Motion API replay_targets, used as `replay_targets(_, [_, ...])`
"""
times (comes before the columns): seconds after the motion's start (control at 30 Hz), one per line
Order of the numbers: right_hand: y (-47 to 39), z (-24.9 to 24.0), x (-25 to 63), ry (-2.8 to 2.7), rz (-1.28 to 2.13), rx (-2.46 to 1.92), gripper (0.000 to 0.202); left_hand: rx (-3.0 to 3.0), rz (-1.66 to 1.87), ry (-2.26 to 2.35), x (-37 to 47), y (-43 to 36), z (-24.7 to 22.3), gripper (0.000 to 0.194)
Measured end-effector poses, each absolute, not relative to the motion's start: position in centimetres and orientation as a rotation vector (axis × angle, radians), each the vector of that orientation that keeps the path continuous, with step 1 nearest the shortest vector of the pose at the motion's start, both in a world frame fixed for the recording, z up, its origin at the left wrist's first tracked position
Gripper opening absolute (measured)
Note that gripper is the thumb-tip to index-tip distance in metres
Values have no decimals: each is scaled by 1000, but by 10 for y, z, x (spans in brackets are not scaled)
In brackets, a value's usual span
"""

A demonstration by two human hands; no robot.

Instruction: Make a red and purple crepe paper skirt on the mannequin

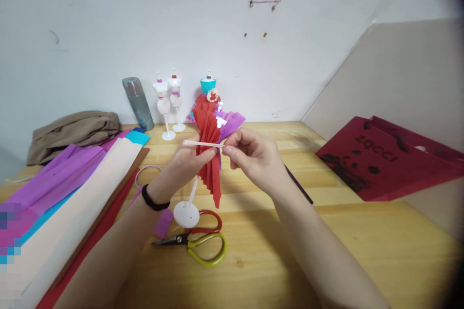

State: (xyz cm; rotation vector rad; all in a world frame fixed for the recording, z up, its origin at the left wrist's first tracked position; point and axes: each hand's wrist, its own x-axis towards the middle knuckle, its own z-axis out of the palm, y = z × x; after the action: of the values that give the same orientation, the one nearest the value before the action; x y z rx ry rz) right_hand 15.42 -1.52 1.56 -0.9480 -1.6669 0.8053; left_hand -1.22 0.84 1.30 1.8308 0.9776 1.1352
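Pale strip (197, 143) lies to the left of the right hand (253, 154), its long axis nearly level across the view, tipping slightly down toward the right. Right grip: thumb and fingertips pinched together on the strip's right end, no gap seen. The rest of it spans leftward, in front of the red pleated paper (210, 174), its far end loose over the left hand (186, 159). Red paper's long axis runs roughly upright, so the 2 axes cross at a steep angle, close to square, at the paper's middle. Left grip: closed around the paper, thumb across the front just below the strip; the fingers behind are hidden, so cannot tell how they sit. Nearer hand to the strip's held end: right; nearer to its loose end: left. Purple pleated paper (232, 124) fans up and right, beyond the right hand. White stand (186, 214) shows below the left hand, its stem slanting up toward the red paper; the join is covered. Cannot tell whether the base rests on the worktop (261, 246). Scissors (183, 239) lie just below the base, tips pointing left.
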Motion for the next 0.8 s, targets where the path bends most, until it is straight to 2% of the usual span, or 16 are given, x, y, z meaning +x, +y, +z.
replay_targets(0.2, [-17,12,147,-1741,486,-974,15,1805,1143,953,-10,9,9,10])
replay_targets(0.43, [-17,16,157,-1794,639,-924,11,1609,1130,794,-8,5,16,12])
replay_targets(0.57, [-17,17,157,-1631,763,-944,3,1635,1088,839,-10,4,15,10])
replay_targets(0.67, [-14,13,152,-1553,844,-930,8,1745,1101,942,-11,7,11,7])
replay_targets(0.8, [-12,9,148,-1528,769,-968,14,1880,1133,1007,-11,9,9,7])
